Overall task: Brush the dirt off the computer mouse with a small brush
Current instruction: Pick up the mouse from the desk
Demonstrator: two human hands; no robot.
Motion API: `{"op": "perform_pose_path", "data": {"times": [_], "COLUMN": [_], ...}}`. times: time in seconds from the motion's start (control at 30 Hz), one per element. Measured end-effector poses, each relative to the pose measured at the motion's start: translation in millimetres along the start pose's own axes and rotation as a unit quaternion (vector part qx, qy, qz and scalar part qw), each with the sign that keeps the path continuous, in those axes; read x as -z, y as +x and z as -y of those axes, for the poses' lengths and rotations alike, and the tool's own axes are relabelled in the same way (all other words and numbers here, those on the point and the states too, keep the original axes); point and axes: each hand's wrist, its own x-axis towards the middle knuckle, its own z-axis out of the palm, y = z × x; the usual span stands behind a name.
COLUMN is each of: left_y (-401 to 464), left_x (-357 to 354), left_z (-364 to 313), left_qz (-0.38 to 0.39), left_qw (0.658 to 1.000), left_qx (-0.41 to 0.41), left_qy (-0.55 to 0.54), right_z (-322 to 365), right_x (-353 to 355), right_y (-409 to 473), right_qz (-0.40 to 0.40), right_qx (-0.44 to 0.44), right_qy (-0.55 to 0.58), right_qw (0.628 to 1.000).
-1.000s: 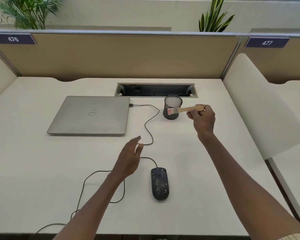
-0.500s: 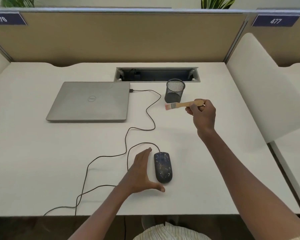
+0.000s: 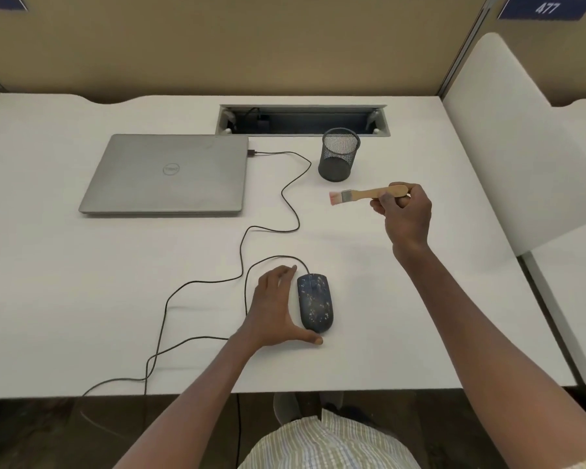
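While the right hand [image 3: 407, 216] holds the small brush [image 3: 369, 194] up in the air, fingers and thumb pinched round the far end of its wooden handle, the computer mouse [image 3: 315, 302] sits on the white desk [image 3: 82, 299] near the front edge, well apart from the bristles. The brush lies roughly level, its pale pinkish bristles pointing left toward the black mesh pen cup [image 3: 339, 154], which stands just behind it. The left hand [image 3: 278, 309] is down beside the mouse with fingers straight along its left flank and thumb stretched across under its near end; whether the fingers actually touch the shell I cannot tell, but it grips nothing. Pale specks of dirt cover the dark top of the mouse. I would judge the mouse light and smooth, likely to skate on the desk under a sideways stroke, so bracing it by its flanks, low down and clear of the top, seems the sensible hold. Its cable [image 3: 241, 262] loops away to the closed grey laptop [image 3: 166, 174] and might tug if the mouse is turned. The brush looks light, with a stiff handle and soft bristles; held so far back it gives reach but little pressure, which loose crumbs probably do not need.
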Motion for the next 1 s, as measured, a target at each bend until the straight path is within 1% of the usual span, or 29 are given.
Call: {"op": "perform_pose_path", "data": {"times": [0.17,0.5,0.8,1.0], "left_y": [2.9,5.2,4.7,3.6], "left_x": [-2.0,-4.2,-5.1,-1.5], "left_z": [-1.1,-2.9,-3.3,-0.8], "left_qz": [0.0,-0.014,-0.039,-0.043], "left_qw": [1.0,1.0,0.999,0.998], "left_qx": [0.003,0.006,-0.007,-0.014], "left_qy": [0.011,-0.007,-0.001,-0.033], "right_z": [-2.8,-2.3,-6.9,-5.8], "right_x": [3.7,6.1,11.0,19.0], "right_y": [-2.2,-2.6,-11.3,-18.5], "right_qz": [0.001,0.007,0.005,-0.002], "right_qx": [0.002,0.006,0.004,0.007], "right_qy": [-0.011,-0.025,-0.039,-0.038], "right_qw": [1.0,1.0,0.999,0.999]}}
